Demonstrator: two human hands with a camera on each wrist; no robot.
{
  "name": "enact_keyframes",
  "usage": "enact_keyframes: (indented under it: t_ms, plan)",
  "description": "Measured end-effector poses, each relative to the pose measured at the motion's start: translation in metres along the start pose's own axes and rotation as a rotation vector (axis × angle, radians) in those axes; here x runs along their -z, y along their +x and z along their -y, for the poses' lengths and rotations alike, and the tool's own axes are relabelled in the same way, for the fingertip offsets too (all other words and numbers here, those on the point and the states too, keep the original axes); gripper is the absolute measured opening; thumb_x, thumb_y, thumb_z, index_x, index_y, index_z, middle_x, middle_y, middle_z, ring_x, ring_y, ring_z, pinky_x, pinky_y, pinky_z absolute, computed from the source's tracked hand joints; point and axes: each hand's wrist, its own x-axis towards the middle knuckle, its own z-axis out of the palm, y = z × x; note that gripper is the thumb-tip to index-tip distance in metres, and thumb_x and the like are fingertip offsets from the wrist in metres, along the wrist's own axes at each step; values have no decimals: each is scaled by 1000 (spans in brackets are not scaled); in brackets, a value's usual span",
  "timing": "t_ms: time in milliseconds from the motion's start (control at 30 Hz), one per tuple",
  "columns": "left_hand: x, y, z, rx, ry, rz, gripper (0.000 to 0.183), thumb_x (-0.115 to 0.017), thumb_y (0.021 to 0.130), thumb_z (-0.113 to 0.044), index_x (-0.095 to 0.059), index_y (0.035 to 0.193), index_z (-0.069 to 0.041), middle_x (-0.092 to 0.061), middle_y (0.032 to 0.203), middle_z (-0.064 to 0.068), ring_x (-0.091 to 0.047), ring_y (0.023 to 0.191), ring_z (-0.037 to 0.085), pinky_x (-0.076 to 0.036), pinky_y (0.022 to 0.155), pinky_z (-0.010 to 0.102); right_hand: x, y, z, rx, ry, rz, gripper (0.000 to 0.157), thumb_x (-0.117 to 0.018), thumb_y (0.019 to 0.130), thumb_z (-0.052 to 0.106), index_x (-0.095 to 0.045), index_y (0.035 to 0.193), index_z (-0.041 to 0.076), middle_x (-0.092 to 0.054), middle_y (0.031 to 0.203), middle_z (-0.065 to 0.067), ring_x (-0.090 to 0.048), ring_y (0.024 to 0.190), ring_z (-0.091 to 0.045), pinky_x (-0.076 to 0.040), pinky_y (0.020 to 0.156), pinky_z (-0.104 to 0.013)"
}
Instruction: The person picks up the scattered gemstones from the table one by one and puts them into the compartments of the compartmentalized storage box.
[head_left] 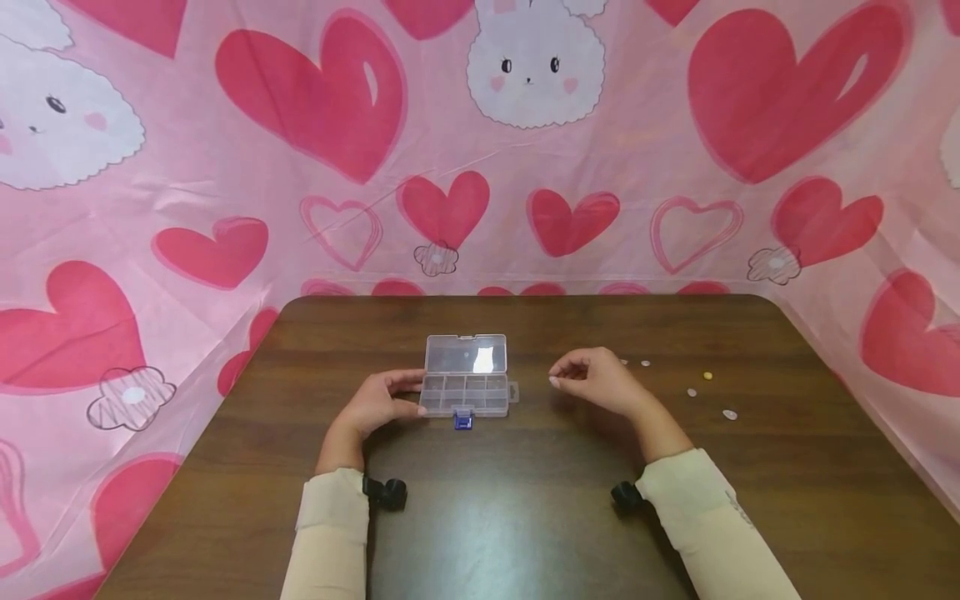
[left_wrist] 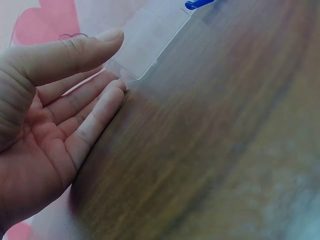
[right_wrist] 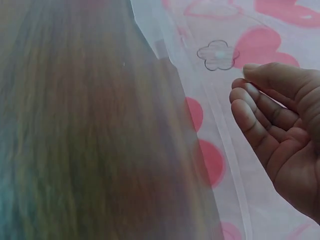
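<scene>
A clear plastic compartment box (head_left: pixel 465 396) lies on the table with its lid up and a blue latch (head_left: pixel 463 420) at the front. At its left side is my left hand (head_left: pixel 378 404), fingers extended to the edge and thumb near the front corner. The left wrist view shows those straight fingertips (left_wrist: pixel 117 82) right at the clear box wall (left_wrist: pixel 150 42). My right hand (head_left: pixel 600 383) is over the table to the right of the box, thumb and index finger pinched together. A small pale piece (right_wrist: pixel 243 73) shows at their tips, mostly hidden by them.
Several small pale, button-like pieces (head_left: pixel 730 414) and a yellow one (head_left: pixel 707 376) lie scattered right of the right hand. A clear hanging tab (head_left: pixel 513 392) sticks out from the box's right side. Behind the brown table (head_left: pixel 480 517) hangs a pink heart-print cloth (head_left: pixel 525 167).
</scene>
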Motion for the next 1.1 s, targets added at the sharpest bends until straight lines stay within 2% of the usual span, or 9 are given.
enact_keyframes:
  t_ms: [300,633,933,1100]
  plan:
    - [0,-1,-1,11,11,-17,60,-86,73,-10,-63,129,-11,-66,120,9,-61,108,26,-47,96,44,-8,15,10,-2,31,-22,8,-78,84,11,-76,91,9,-71,83,2,-60,73,-16,-51,67,-29]
    - [-3,-1,-5,25,17,-16,60,-81,76,-2,-59,132,-4,-64,121,14,-59,110,32,-46,97,47,-18,27,17,11,69,-39,8,-78,82,8,-76,90,7,-71,82,0,-60,71,-16,-51,66,-28]
    - [-2,-3,-3,0,4,-4,60,-85,73,-8,-63,129,-9,-68,115,9,-63,104,25,-50,93,42,-23,39,27,-6,65,5,9,-78,84,10,-76,92,8,-71,83,1,-59,73,-19,-52,68,-31]
    - [-2,-2,-3,-9,4,0,60,-85,73,-9,-63,129,-9,-68,115,9,-63,104,24,-49,93,42,-26,47,34,-18,78,44,13,-76,85,8,-75,96,3,-72,86,-5,-58,75,-20,-52,70,-32]
